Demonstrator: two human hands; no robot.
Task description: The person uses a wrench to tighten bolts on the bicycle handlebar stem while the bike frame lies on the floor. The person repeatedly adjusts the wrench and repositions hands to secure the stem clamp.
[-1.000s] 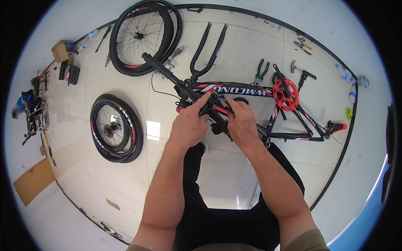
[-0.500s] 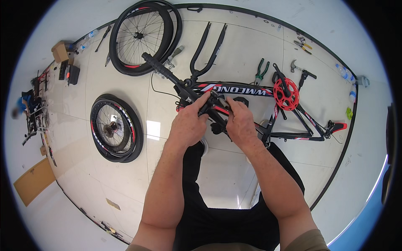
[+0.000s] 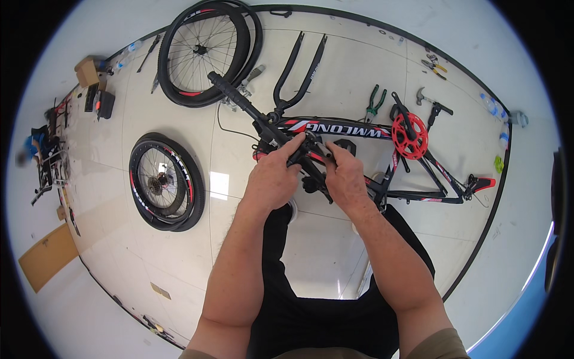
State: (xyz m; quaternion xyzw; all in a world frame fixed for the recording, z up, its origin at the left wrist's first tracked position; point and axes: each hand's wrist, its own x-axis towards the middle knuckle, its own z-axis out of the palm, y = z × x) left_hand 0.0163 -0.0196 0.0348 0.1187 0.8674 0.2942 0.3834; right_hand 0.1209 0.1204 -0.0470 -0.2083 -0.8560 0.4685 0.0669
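A black bicycle handlebar [image 3: 244, 105] slants across the middle of the view, over the black, white and red bike frame [image 3: 287, 127]. Around its middle, my left hand [image 3: 274, 178] is closed, its index finger stretched along a small dark metal part [image 3: 312, 142] fixed there. My right hand [image 3: 347, 180] pinches the near side of that part between thumb and fingers. The part's exact kind is hard to make out, as the fingers cover much of it. A black fork [image 3: 293, 96] points away beyond the handlebar, and a red chainring [image 3: 410, 136] sits on the frame to the right.
Bicycle wheels [image 3: 200, 49] with tyres lie far left, and more wheels [image 3: 136, 179] lie nearer. Green-handled pliers [image 3: 373, 106], a hammer [image 3: 426, 96] and yellow-handled pliers [image 3: 436, 67] rest beyond the frame. An open cardboard box [image 3: 88, 73] and plastic bottles [image 3: 491, 105] stand by the edges.
The far end of the handlebar has swung slightly to the right. Both hands keep their hold at the same part, with small finger shifts.
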